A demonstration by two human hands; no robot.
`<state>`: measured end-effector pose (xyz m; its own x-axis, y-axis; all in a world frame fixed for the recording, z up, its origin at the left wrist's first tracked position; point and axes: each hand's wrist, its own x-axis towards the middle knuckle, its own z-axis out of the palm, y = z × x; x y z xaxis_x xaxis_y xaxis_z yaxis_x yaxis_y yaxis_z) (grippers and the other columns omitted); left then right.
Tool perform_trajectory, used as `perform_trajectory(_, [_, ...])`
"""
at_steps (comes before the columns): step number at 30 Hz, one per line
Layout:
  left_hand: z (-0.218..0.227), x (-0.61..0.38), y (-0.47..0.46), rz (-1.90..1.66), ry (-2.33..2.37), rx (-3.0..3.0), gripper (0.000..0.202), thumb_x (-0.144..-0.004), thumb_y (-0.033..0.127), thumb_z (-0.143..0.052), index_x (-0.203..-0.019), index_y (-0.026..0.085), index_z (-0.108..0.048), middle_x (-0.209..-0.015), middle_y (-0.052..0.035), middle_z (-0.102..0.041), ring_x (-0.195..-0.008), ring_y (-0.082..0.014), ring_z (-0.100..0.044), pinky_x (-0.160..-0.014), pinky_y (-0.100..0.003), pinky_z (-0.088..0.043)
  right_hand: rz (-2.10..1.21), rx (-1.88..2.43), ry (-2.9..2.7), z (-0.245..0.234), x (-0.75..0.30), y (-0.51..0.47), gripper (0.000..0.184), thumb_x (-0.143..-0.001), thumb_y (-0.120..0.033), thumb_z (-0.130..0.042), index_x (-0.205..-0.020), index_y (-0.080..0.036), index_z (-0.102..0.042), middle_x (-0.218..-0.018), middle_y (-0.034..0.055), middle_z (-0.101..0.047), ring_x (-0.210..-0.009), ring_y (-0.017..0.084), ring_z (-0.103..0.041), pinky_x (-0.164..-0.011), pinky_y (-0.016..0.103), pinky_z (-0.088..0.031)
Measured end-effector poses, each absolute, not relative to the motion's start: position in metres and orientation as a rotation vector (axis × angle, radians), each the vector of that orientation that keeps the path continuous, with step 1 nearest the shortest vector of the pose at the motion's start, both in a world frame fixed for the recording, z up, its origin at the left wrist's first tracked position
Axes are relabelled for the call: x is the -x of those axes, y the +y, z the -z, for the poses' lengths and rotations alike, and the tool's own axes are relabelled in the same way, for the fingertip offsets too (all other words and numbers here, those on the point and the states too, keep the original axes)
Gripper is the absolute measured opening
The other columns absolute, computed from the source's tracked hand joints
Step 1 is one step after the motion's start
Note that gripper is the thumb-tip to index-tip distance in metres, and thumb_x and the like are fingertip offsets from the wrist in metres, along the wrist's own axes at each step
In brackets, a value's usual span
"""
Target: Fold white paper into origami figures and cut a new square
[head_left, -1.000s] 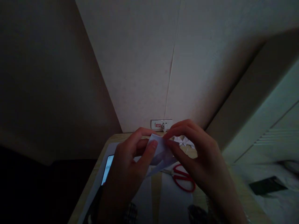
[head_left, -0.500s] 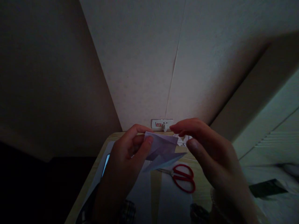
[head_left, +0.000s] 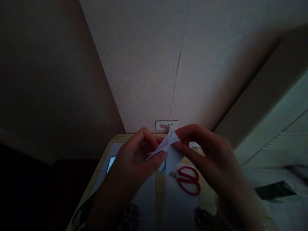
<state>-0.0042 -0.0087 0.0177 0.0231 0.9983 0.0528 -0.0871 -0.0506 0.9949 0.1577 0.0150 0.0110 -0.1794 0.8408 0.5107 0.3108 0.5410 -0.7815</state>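
Note:
Between my two hands is a piece of folded white paper (head_left: 173,155), held up over the table with one pointed corner upward. My left hand (head_left: 141,157) pinches its left side, thumb on the near face. At the upper right of the paper, my right hand (head_left: 204,147) grips an edge between thumb and fingers. The fingertips behind the paper are hidden. Below and to the right lie red-handled scissors (head_left: 189,180), their blades partly covered by the paper.
Sheets of white paper (head_left: 180,208) lie on the wooden table (head_left: 160,195). A lit phone (head_left: 111,163) shows beside my left wrist. Small white folded paper (head_left: 194,146) rests behind my right hand. A wall socket (head_left: 166,125) with a plug is just beyond the table.
My right hand has moved left and closed on the paper, where before its fingers were apart beside it. The paper has turned so that a point faces up.

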Motion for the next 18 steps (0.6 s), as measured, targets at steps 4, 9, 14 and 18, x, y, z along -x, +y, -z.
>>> perform_trajectory(4, [-0.018, 0.007, -0.007, -1.196, 1.145, -1.197, 0.02, -0.068, 0.015, -0.075, -0.071, 0.02, -0.056, -0.066, 0.0076, -0.066, -0.06, -0.008, -0.061, -0.054, -0.015, -0.045, -0.499, 0.94, -1.817, -0.013, -0.155, 0.013, 0.015, -0.078, -0.009, -0.072, -0.083, -0.021, -0.066, -0.075, -0.0061, -0.065, -0.069, 0.008, -0.059, -0.063, 0.019, -0.046])
perform_trajectory(9, [-0.015, 0.007, -0.004, -1.254, 1.116, -1.236, 0.017, -0.07, 0.013, -0.073, -0.081, 0.021, -0.064, -0.079, 0.0044, -0.072, -0.072, -0.0115, -0.067, -0.06, -0.016, -0.05, -0.515, 0.875, -1.808, -0.011, -0.155, 0.013, 0.017, -0.08, -0.01, -0.071, -0.09, -0.022, -0.064, -0.083, -0.005, -0.064, -0.073, 0.009, -0.059, -0.068, 0.021, -0.048])
perform_trajectory(14, [-0.01, 0.007, -0.001, -1.272, 1.035, -1.311, 0.014, -0.073, 0.013, -0.071, -0.083, 0.021, -0.067, -0.078, 0.003, -0.071, -0.072, -0.0129, -0.068, -0.058, -0.017, -0.051, -0.505, 0.805, -1.821, -0.01, -0.151, 0.013, 0.024, -0.083, -0.009, -0.067, -0.1, -0.026, -0.062, -0.097, -0.0036, -0.061, -0.088, 0.01, -0.058, -0.076, 0.021, -0.049])
perform_trajectory(18, [-0.007, 0.002, 0.002, -1.441, 1.029, -1.214, 0.017, -0.072, 0.012, -0.07, -0.083, 0.021, -0.061, -0.076, 0.0041, -0.069, -0.071, -0.0125, -0.068, -0.056, -0.017, -0.051, -0.527, 0.829, -1.722, -0.008, -0.148, 0.011, 0.034, -0.08, -0.013, -0.071, -0.109, -0.026, -0.057, -0.106, -0.0024, -0.062, -0.093, 0.012, -0.06, -0.079, 0.024, -0.051])
